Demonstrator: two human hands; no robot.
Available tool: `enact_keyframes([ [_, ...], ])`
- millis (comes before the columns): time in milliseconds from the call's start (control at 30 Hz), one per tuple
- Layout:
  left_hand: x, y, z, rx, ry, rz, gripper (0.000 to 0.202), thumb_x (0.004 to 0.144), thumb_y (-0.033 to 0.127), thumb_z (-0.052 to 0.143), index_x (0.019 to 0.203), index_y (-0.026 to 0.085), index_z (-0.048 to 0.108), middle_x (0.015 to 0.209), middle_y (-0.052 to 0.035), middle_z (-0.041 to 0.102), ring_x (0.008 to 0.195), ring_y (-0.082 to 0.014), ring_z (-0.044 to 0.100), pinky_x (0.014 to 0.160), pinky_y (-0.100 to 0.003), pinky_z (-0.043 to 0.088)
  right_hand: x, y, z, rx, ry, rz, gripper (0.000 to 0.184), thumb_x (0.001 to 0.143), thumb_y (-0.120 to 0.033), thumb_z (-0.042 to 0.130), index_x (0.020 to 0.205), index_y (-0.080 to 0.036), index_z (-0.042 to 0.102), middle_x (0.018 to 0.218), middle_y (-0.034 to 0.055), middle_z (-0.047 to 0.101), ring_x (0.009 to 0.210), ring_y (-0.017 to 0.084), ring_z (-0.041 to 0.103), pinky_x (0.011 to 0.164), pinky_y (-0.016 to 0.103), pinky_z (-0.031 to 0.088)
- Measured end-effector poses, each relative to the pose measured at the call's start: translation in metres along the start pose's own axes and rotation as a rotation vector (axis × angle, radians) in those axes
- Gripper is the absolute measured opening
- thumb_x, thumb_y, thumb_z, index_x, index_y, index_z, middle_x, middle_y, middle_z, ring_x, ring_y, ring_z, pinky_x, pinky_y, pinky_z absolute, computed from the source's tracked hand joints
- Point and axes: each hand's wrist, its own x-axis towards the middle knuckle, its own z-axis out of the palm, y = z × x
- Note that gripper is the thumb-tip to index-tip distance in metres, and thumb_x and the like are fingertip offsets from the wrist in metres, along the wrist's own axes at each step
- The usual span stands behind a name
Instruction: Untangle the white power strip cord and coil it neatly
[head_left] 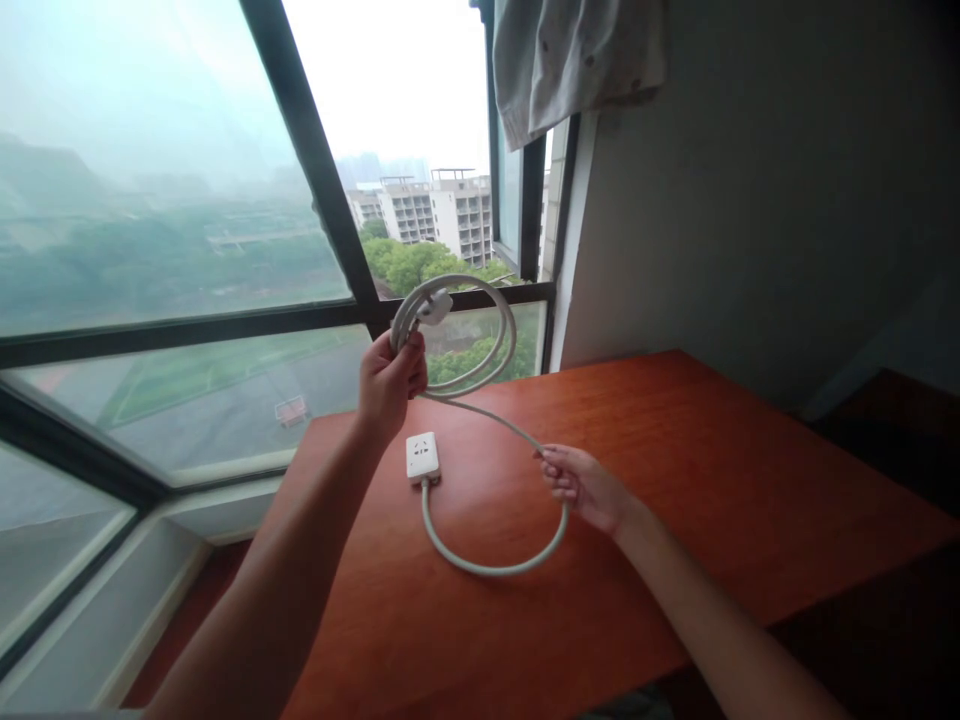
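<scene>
My left hand (391,378) is raised above the far edge of the desk, its fingers wrapped round loops of a white power cord (512,330). The cord's white plug (435,307) sticks up just above that hand, beside the loops. Lower and to the right, my right hand (581,485) pinches the same cord where it leaves the coil. From there the cord bends down in a wide curve to a small white extension socket (423,457), which is on the desk with its outlet holes facing up.
A reddish-brown wooden desk (637,420) spreads below my hands. Behind it are dark-framed windows (225,325), one pane standing open, with buildings and trees outside. A grey curtain (574,65) hangs at the upper right, next to a plain wall (712,220).
</scene>
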Motion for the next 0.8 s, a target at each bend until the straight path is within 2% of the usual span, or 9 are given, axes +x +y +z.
enact_keyframes([
  [100, -0.014, -0.005, -0.014, 0.124, -0.064, 0.010, 0.033, 0.079, 0.038, 0.066, 0.070, 0.020, 0.041, 0.051, 0.0098, 0.030, 0.039, -0.0045, 0.028, 0.037, -0.017, 0.025, -0.006, -0.010, -0.018, -0.272, 0.096, -0.098, 0.028, 0.069, -0.034, 0.073, 0.087, -0.016, 0.061, 0.063, -0.0052, 0.049, 0.047, 0.005, 0.037, 0.040, 0.016, 0.029],
  [233, -0.037, -0.007, -0.021, 0.583, -0.286, 0.164, 0.024, 0.088, 0.033, 0.055, 0.071, 0.017, 0.048, 0.054, 0.0057, 0.040, 0.046, -0.0065, 0.035, 0.044, -0.019, 0.027, -0.007, -0.025, -0.035, -0.619, 0.207, -0.193, 0.028, 0.072, -0.040, 0.070, 0.081, -0.015, 0.063, 0.059, -0.0053, 0.050, 0.047, 0.006, 0.042, 0.041, 0.018, 0.033],
  [300, -0.050, -0.009, -0.018, 0.830, -0.440, 0.294, 0.018, 0.090, 0.028, 0.050, 0.076, 0.017, 0.051, 0.057, 0.0043, 0.046, 0.049, -0.0076, 0.040, 0.049, -0.021, 0.029, -0.006, -0.033, -0.041, -0.633, 0.243, -0.181, 0.027, 0.074, -0.041, 0.068, 0.075, -0.015, 0.062, 0.056, -0.0062, 0.047, 0.044, 0.005, 0.037, 0.038, 0.016, 0.027],
  [367, -0.064, -0.014, -0.013, 1.013, -0.608, 0.463, 0.012, 0.091, 0.024, 0.048, 0.083, 0.018, 0.053, 0.063, 0.0022, 0.054, 0.052, -0.0091, 0.045, 0.052, -0.023, 0.031, -0.005, -0.038, -0.044, -0.519, 0.228, -0.138, 0.026, 0.074, -0.039, 0.069, 0.071, -0.015, 0.060, 0.056, -0.0063, 0.047, 0.042, 0.003, 0.034, 0.036, 0.015, 0.022],
  [433, -0.076, -0.024, -0.009, 1.131, -0.694, 0.676, 0.013, 0.092, 0.021, 0.045, 0.082, 0.018, 0.053, 0.065, 0.0002, 0.058, 0.055, -0.0110, 0.049, 0.053, -0.025, 0.031, -0.006, -0.040, -0.045, -0.362, 0.208, -0.096, 0.023, 0.075, -0.036, 0.068, 0.072, -0.015, 0.060, 0.060, -0.0044, 0.052, 0.044, 0.003, 0.039, 0.037, 0.013, 0.027],
  [500, -0.085, -0.036, -0.006, 1.203, -0.712, 0.842, 0.017, 0.092, 0.017, 0.040, 0.080, 0.018, 0.052, 0.064, -0.0002, 0.056, 0.057, -0.0118, 0.050, 0.055, -0.027, 0.032, -0.008, -0.038, -0.044, -0.251, 0.214, -0.064, 0.019, 0.078, -0.033, 0.067, 0.075, -0.015, 0.062, 0.069, -0.0002, 0.060, 0.053, 0.005, 0.052, 0.044, 0.013, 0.040],
  [600, -0.091, -0.051, -0.002, 1.305, -0.678, 0.967, 0.019, 0.093, 0.016, 0.040, 0.078, 0.018, 0.052, 0.060, 0.0012, 0.051, 0.054, -0.0118, 0.046, 0.055, -0.029, 0.030, -0.012, -0.034, -0.038, -0.167, 0.182, -0.022, 0.018, 0.082, -0.032, 0.064, 0.081, -0.014, 0.064, 0.081, 0.0060, 0.068, 0.072, 0.012, 0.066, 0.062, 0.021, 0.053],
  [700, -0.091, -0.060, 0.003, 1.384, -0.653, 1.006, 0.017, 0.093, 0.019, 0.045, 0.076, 0.018, 0.050, 0.061, 0.0017, 0.050, 0.054, -0.0122, 0.045, 0.056, -0.030, 0.028, -0.015, -0.033, -0.028, -0.119, 0.107, 0.035, 0.021, 0.086, -0.035, 0.060, 0.087, -0.014, 0.063, 0.085, 0.0089, 0.071, 0.073, 0.016, 0.069, 0.067, 0.026, 0.057],
  [800, -0.093, -0.068, 0.011, 1.451, -0.637, 0.972, 0.017, 0.093, 0.019, 0.047, 0.076, 0.018, 0.048, 0.062, 0.0015, 0.051, 0.056, -0.0127, 0.046, 0.057, -0.030, 0.028, -0.017, -0.033, -0.015, -0.089, 0.076, 0.055, 0.025, 0.088, -0.039, 0.059, 0.095, -0.015, 0.063, 0.088, 0.0098, 0.072, 0.069, 0.015, 0.069, 0.067, 0.026, 0.057],
])
